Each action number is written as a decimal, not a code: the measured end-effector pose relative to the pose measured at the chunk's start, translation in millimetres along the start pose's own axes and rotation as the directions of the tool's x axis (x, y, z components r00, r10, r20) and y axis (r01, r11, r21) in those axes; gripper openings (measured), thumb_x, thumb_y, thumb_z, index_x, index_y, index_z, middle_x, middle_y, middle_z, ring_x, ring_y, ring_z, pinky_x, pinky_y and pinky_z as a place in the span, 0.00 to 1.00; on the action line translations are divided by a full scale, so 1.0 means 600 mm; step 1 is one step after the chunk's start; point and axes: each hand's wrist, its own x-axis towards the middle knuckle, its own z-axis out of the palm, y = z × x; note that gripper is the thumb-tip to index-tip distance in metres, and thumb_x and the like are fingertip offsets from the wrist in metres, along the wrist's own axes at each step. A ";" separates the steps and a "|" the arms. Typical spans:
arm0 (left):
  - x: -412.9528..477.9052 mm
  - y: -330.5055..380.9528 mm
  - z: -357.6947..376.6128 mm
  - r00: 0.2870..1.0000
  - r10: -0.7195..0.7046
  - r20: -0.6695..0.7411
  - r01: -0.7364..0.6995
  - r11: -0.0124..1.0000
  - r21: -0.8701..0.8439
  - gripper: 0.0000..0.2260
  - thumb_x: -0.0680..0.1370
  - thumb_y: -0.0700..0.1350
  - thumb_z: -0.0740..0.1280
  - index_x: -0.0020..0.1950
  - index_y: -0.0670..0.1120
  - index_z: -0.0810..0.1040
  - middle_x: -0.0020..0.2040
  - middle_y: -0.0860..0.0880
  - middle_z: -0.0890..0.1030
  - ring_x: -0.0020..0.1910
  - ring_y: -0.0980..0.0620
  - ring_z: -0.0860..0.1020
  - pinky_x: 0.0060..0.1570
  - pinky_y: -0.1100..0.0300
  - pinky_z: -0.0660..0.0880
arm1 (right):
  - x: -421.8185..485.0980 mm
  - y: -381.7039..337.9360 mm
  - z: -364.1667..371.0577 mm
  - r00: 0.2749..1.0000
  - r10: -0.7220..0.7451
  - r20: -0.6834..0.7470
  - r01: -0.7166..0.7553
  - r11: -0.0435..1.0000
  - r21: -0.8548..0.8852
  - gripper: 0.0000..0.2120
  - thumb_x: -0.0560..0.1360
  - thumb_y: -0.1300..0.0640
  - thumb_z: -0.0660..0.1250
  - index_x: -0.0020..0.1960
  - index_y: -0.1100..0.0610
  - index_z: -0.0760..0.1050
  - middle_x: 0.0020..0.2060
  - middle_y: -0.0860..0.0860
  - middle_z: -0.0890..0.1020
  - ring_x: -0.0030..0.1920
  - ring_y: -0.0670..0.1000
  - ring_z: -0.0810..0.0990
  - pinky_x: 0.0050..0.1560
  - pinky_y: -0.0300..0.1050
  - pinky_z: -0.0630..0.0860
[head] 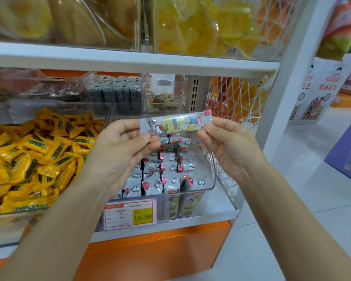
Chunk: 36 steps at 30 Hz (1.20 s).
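Pinching a snack packet [175,124] by its ends, the left hand [122,151] and right hand [229,145] held it level above a clear bin [211,175] of packets

glossy plastic snack wrapper [175,123]; clear plastic bin [209,169]

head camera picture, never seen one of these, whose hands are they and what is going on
There is no machine here. A person wears one wide camera on the head, looking forward and down, so both arms are their own. The left hand and the right hand each pinch one end of a small snack packet, held level above a clear bin of similar packets on a shop shelf. The bin beside it holds yellow packets. A price tag at the front reads 15.80.
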 end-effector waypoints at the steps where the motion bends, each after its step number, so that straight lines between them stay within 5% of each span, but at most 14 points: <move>1: 0.000 -0.001 -0.001 1.000 0.014 0.002 -0.014 1.000 0.028 0.09 0.75 0.29 0.62 0.48 0.42 0.76 0.34 0.49 0.83 0.37 0.54 0.83 0.35 0.68 0.77 | 0.000 0.000 0.000 1.000 -0.011 0.001 0.011 0.999 -0.040 0.05 0.74 0.72 0.62 0.48 0.65 0.73 0.36 0.59 0.79 0.29 0.49 0.82 0.31 0.33 0.77; 3: -0.001 -0.002 -0.001 0.999 0.053 -0.002 -0.053 0.990 0.130 0.11 0.75 0.30 0.63 0.48 0.45 0.76 0.36 0.49 0.83 0.37 0.53 0.83 0.35 0.67 0.77 | -0.002 0.000 0.001 0.999 -0.035 0.020 0.038 0.989 -0.145 0.02 0.77 0.67 0.62 0.47 0.64 0.73 0.36 0.60 0.79 0.29 0.49 0.82 0.31 0.36 0.78; 6: 0.000 -0.004 -0.002 0.989 0.148 0.005 -0.138 0.908 0.396 0.14 0.75 0.31 0.64 0.49 0.50 0.78 0.35 0.49 0.83 0.35 0.52 0.82 0.34 0.64 0.79 | -0.005 -0.001 0.004 0.997 -0.058 0.054 0.072 0.949 -0.308 0.10 0.77 0.54 0.64 0.49 0.62 0.74 0.40 0.61 0.79 0.29 0.50 0.81 0.29 0.39 0.77; 8: 0.000 -0.005 -0.003 0.984 0.181 0.007 -0.159 0.849 0.503 0.14 0.75 0.32 0.65 0.51 0.50 0.78 0.35 0.49 0.82 0.32 0.53 0.80 0.30 0.64 0.78 | -0.007 -0.001 0.006 0.993 -0.094 0.066 0.112 0.905 -0.410 0.07 0.76 0.56 0.66 0.46 0.60 0.75 0.37 0.59 0.78 0.29 0.50 0.81 0.29 0.40 0.78; 15: 0.000 -0.003 -0.003 0.999 0.013 0.032 -0.022 0.958 0.285 0.14 0.74 0.34 0.65 0.52 0.51 0.79 0.46 0.47 0.82 0.41 0.52 0.83 0.39 0.63 0.78 | -0.006 0.001 0.002 0.979 -0.159 0.127 0.198 0.883 -0.425 0.03 0.74 0.68 0.66 0.44 0.62 0.74 0.35 0.53 0.83 0.36 0.51 0.84 0.38 0.40 0.81; 20: 0.005 -0.012 -0.010 0.992 0.123 -0.006 -0.108 0.887 0.449 0.10 0.75 0.42 0.67 0.56 0.50 0.78 0.47 0.49 0.80 0.35 0.56 0.81 0.34 0.64 0.77 | -0.007 0.005 0.006 0.965 -0.146 0.219 0.236 0.845 -0.480 0.07 0.74 0.71 0.64 0.47 0.61 0.76 0.43 0.58 0.82 0.39 0.54 0.84 0.41 0.40 0.81; 28: 0.001 -0.005 -0.010 0.993 0.110 0.054 -0.122 0.884 0.451 0.10 0.74 0.41 0.69 0.51 0.53 0.79 0.33 0.51 0.83 0.30 0.53 0.81 0.31 0.65 0.77 | -0.008 0.004 0.008 0.958 -0.216 0.191 0.285 0.804 -0.521 0.06 0.73 0.64 0.68 0.38 0.61 0.78 0.39 0.57 0.83 0.42 0.55 0.84 0.38 0.45 0.82; 32: -0.006 -0.004 0.001 0.990 0.120 0.069 -0.138 0.878 0.459 0.09 0.73 0.38 0.70 0.49 0.50 0.78 0.36 0.48 0.80 0.28 0.53 0.80 0.28 0.64 0.77 | -0.003 0.008 0.007 0.942 -0.299 0.152 0.326 0.707 -0.627 0.11 0.73 0.59 0.69 0.32 0.57 0.76 0.38 0.58 0.82 0.44 0.59 0.82 0.45 0.59 0.80; 36: -0.007 -0.008 0.007 0.993 0.111 0.050 -0.122 0.872 0.475 0.03 0.74 0.39 0.68 0.46 0.47 0.78 0.38 0.47 0.77 0.27 0.52 0.79 0.27 0.60 0.77 | -0.006 0.013 0.014 0.895 -0.412 0.170 0.405 0.594 -0.695 0.12 0.73 0.57 0.70 0.31 0.55 0.76 0.32 0.49 0.80 0.35 0.49 0.78 0.39 0.52 0.79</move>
